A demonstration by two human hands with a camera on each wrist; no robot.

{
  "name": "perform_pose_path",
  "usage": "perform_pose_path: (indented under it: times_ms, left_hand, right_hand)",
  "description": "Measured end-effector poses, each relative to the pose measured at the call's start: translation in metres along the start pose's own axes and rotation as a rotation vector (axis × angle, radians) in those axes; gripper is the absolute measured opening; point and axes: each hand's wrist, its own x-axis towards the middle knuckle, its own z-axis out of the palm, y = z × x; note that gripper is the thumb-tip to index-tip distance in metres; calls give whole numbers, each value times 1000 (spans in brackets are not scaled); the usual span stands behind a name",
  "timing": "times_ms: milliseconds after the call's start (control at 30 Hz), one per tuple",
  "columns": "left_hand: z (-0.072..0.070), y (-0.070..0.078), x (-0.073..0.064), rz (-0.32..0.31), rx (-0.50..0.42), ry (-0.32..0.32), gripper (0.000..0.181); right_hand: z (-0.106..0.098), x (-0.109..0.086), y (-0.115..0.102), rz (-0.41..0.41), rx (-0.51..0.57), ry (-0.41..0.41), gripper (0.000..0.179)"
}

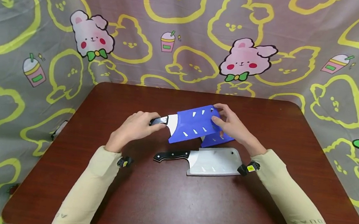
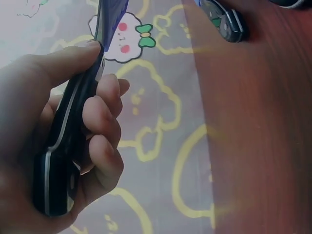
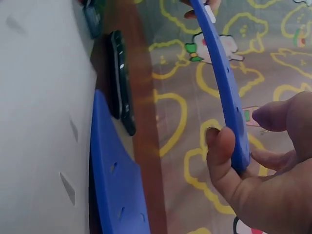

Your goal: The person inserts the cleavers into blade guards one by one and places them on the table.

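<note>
My left hand [image 1: 136, 126] grips the black handle [image 2: 73, 112] of a cleaver, fingers wrapped round it in the left wrist view. A slotted blue blade guard [image 1: 194, 124] covers most of that blade, held tilted above the table. At the guard's far end my right hand [image 1: 231, 124] holds it between thumb and fingers. Partly hidden behind it lies a second blue blade guard [image 1: 217, 141], with a black handle [image 3: 121, 80] beside it in the right wrist view. Nearer me, a cleaver with a pale grey slotted cover [image 1: 215, 162] lies flat, its black handle pointing left.
The dark brown table [image 1: 157, 203] has rounded corners. A cartoon-printed curtain [image 1: 177, 65] hangs behind it and along its sides. Each wrist wears a small black camera, such as the right wrist camera [image 1: 248, 168].
</note>
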Motion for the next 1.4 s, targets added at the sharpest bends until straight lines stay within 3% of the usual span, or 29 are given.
perform_pose_path:
  times_ms: [133,300,500,633,767,967,1233,1400]
  left_hand:
    - [4,-10,7,-20,-9,-11,44]
    - [10,-23,18,-67,-30,-20,44]
    - [15,-39,33,-103,-73,-35,36]
    - [19,-46,41,-121,-39,-42,33]
    - [24,-49,49,-145,10,-40,35]
    - [30,-52,59,-164,11,-13,38]
    - [38,-52,73,-205,28,3,42]
    - [39,-45,80,-169,21,45,42]
  right_hand:
    - [5,12,5,-8,-49,-40,51]
    - [14,29,12,-19,-15,-87,46]
    - [24,47,14,-33,-193,-64,47]
    - [30,57,16,-25,-253,-64,47]
    - [31,67,18,-14,-275,-80,45]
    - [30,78,23,22,-291,-94,44]
    - [32,81,31,34,-281,-96,45]
    - [30,75,35,30,-305,-63,44]
